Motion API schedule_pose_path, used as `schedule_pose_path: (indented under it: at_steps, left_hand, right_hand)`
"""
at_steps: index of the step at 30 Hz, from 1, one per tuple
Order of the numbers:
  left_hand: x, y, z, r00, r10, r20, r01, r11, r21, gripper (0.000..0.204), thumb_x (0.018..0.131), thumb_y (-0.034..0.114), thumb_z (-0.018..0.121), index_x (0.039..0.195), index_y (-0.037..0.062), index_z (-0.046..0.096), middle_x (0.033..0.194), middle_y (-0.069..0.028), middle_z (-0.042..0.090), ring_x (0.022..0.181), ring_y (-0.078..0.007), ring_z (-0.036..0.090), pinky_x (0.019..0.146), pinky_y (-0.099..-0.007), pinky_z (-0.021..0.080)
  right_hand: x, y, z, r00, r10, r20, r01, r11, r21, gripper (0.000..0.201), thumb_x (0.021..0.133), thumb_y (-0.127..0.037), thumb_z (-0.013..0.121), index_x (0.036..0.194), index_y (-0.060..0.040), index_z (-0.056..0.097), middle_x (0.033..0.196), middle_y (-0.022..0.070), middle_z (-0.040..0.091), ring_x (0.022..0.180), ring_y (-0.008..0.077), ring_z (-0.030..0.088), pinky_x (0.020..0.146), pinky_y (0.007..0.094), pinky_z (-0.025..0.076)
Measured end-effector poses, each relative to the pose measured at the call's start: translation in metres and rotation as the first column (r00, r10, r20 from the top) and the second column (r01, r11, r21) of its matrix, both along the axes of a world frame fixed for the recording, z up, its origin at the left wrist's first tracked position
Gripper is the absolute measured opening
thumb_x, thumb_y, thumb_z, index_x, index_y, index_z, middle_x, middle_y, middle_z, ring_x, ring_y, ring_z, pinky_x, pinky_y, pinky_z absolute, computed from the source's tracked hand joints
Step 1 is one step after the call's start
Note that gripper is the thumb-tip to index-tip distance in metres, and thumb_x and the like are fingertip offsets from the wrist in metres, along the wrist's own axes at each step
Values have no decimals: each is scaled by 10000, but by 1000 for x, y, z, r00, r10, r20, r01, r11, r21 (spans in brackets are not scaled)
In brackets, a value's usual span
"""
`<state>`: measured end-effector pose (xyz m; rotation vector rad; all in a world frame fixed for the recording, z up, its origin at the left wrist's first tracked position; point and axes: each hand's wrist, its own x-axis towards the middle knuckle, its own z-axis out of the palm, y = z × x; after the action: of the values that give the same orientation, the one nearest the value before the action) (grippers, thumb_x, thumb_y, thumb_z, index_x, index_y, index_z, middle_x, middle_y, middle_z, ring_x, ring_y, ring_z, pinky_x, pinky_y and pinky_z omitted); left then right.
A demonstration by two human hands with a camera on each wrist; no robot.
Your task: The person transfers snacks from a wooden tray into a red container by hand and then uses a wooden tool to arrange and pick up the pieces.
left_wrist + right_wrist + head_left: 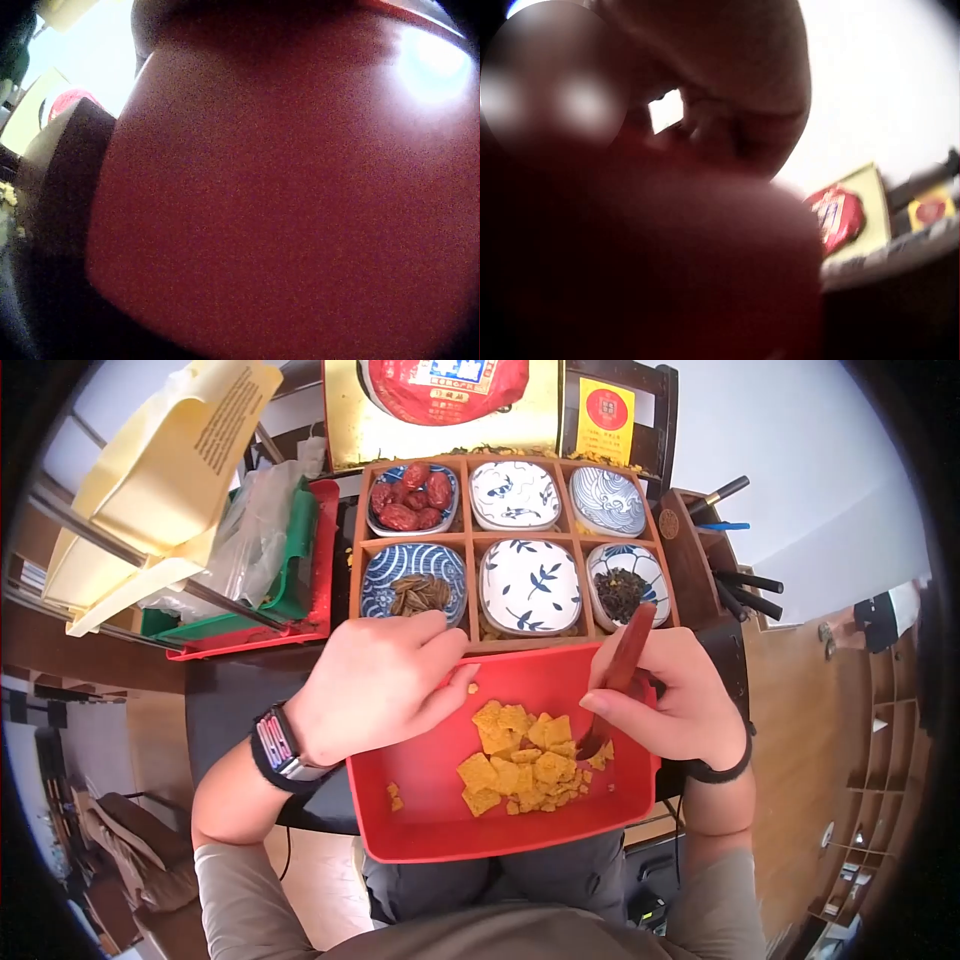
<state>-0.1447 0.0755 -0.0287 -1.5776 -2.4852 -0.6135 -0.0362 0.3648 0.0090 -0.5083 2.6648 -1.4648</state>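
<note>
A red plastic tray (400, 830) lies over the person's lap in the head view. Broken yellow square crisps (490, 775) and crumbs are heaped inside it. At the tray's far left corner the left hand (370, 685) has its fingers and thumb curled on either side of the rim; its palm side is hidden. The right hand (675, 695) holds a slim reddish-brown wooden tool (632, 645) upright, its darker lower end among the crisps. In the left wrist view the red tray (285, 195) fills most of the picture. The right wrist view shows blurred, dark fingers (735, 60).
Beyond the tray stands a divided wooden box (470, 600) with patterned bowls, one holding red dates (410, 498), another dark tea leaves (618, 592). A green and red bin (300, 570) is at the left. A gold box (545, 435) stands behind, and a pen holder (690, 550) at right.
</note>
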Motion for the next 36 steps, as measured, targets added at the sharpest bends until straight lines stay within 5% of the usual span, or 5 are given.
schedule_pose_path:
  at_steps: [7,10,17,36]
  left_hand:
    - [-1,0,2,1000,4,22,-4,1000,-2,254,907,174,804,809,50,604,762,-119,561,624,-345,627,543,-449,497]
    - [-1,0,2,1000,6,22,-5,1000,-9,262,907,173,803,801,49,598,758,-120,556,622,-345,623,543,-451,495]
    - [-1,0,1,1000,-4,12,4,1000,5,267,911,177,805,801,48,598,754,-122,550,625,-342,623,546,-450,494]
    - [-1,0,2,999,-7,34,7,1000,5,237,911,167,797,824,45,613,770,-123,566,636,-348,633,549,-449,508]
  right_hand:
    - [1,2,-17,983,-28,179,62,981,-185,171,992,-120,835,1012,-12,704,793,45,717,651,111,644,592,274,476]
    - [0,5,-18,995,-49,82,59,992,-114,155,1012,-106,805,1037,-1,693,803,36,717,665,92,638,593,256,473]
    - [-4,3,-31,994,-74,-77,73,997,-18,87,1024,-76,732,1028,-14,671,776,74,640,633,192,610,598,326,476]
    - [-5,0,-27,988,27,-151,-5,989,145,139,982,-146,780,994,-44,686,814,129,664,709,365,682,636,409,528]
